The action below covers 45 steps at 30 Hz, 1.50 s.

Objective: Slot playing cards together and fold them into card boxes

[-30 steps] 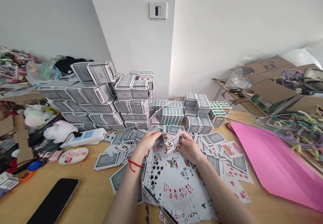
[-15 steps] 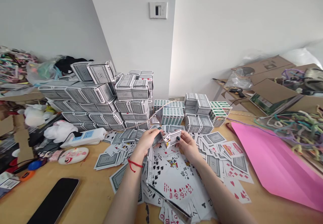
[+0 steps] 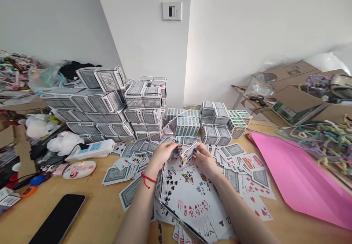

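Observation:
Both my hands meet above a spread of playing cards (image 3: 192, 200) on the wooden table (image 3: 90, 214). My left hand (image 3: 162, 154), with a red string at the wrist, pinches one card leaning rightward. My right hand (image 3: 202, 157), nails painted dark, pinches another card (image 3: 189, 151) leaning leftward. The two cards touch at their tops like a small tent. A third card (image 3: 164, 179) stands on edge just below my left wrist.
Stacks of boxed card decks (image 3: 110, 104) fill the back of the table, with lower stacks (image 3: 214, 123) behind my hands. A pink sheet (image 3: 297, 178) lies right, a black phone (image 3: 59, 220) front left, a white power strip (image 3: 93, 148) left. Cardboard boxes (image 3: 297, 97) and coloured cords clutter the right.
The two held cards have been tilted and shifted slightly against each other; my hands stay in nearly the same place.

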Available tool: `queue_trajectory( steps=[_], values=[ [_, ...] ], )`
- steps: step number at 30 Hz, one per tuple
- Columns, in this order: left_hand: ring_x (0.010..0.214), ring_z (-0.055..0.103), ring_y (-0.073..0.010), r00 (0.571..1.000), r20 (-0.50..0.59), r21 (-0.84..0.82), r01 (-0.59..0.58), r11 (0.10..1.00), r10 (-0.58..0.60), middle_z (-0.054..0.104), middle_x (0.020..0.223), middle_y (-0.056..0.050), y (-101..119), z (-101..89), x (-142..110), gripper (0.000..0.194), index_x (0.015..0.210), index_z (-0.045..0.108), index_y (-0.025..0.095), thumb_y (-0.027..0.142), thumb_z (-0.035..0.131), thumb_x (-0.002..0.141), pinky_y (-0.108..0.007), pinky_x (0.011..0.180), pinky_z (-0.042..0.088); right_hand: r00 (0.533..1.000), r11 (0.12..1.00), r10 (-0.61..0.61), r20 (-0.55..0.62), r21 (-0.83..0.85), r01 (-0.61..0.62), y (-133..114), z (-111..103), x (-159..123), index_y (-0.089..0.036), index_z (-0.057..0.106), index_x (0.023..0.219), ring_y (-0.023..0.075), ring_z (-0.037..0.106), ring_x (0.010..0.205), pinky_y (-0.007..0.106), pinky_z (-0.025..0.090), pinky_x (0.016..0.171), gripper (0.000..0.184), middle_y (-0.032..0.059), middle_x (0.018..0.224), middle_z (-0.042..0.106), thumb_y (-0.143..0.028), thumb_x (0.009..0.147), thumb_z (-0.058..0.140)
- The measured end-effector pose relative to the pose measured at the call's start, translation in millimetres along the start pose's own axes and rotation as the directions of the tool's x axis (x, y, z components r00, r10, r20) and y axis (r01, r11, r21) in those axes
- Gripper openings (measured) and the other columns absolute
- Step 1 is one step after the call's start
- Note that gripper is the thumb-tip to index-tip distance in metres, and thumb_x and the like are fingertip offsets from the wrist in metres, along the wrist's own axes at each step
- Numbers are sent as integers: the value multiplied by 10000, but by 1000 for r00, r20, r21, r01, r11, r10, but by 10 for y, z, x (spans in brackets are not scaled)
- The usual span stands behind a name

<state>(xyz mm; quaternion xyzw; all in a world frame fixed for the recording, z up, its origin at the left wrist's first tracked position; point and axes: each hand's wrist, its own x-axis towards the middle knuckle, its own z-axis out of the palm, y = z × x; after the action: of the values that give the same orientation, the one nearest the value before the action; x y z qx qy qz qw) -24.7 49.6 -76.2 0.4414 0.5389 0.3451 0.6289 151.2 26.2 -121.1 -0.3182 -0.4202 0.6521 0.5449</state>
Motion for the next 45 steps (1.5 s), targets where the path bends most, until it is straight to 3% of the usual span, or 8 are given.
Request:
queue_trajectory(
  steps=[3,6,9,21,27,32,37,45],
  values=[
    [679,591,-158,999,-39,7,-2,1000,2,669,910,-78,-9,41,7,237,802,677,170,361,553,735,-235,505,458,1000,997,-10,17,-72,11,1,37,-19,-262,505,1078,196,551,829,344,472,728,353,49,964,556,-386,762,603],
    [668,589,-150,999,-44,-18,-3,1000,2,670,892,-76,-23,89,21,239,826,676,169,350,545,741,-229,511,460,998,970,-66,21,-232,69,38,85,-33,-299,378,1224,223,536,950,350,480,760,646,56,1082,528,-331,669,706],
    [661,586,-145,999,-49,-45,-25,999,23,668,889,-74,-48,120,43,250,860,673,176,350,533,747,-219,497,448,992,925,-125,7,-362,119,99,115,-36,-301,291,1279,206,555,919,346,488,769,803,62,1124,499,-283,618,746],
    [761,579,-185,990,-74,73,-112,991,118,655,826,-68,-20,129,-26,289,804,669,187,431,533,728,-236,552,442,984,812,-179,-1,-565,148,36,145,-71,-237,492,1051,183,558,804,342,474,709,372,61,1061,565,-225,699,613],
    [748,578,-183,989,-66,81,-124,989,130,643,771,-58,28,109,-57,271,764,655,194,439,549,721,-237,577,449,977,804,-199,-82,-583,115,49,142,-77,-243,508,986,181,554,743,320,454,626,356,60,1037,582,-300,673,669],
    [837,560,-188,996,-54,65,-62,996,65,626,874,-61,73,17,-66,272,808,622,187,432,527,737,-228,590,464,949,754,-246,-197,-654,59,146,95,-36,-252,435,1026,149,519,601,288,428,523,525,29,876,580,-386,611,727],
    [897,561,-193,1000,2,32,-9,999,8,623,919,-42,107,-41,-92,223,807,595,201,399,543,721,-244,594,495,921,662,-314,-232,-748,37,140,88,-46,-231,442,742,151,477,545,267,372,483,388,-12,631,533,-455,593,723],
    [917,567,-216,999,32,102,-16,995,12,600,1057,-65,74,-120,-120,299,900,635,203,432,565,720,-255,601,516,889,533,-353,-292,-843,-65,130,72,-42,-229,434,626,137,446,453,249,339,443,387,-36,491,497,-506,581,702]
  ],
)
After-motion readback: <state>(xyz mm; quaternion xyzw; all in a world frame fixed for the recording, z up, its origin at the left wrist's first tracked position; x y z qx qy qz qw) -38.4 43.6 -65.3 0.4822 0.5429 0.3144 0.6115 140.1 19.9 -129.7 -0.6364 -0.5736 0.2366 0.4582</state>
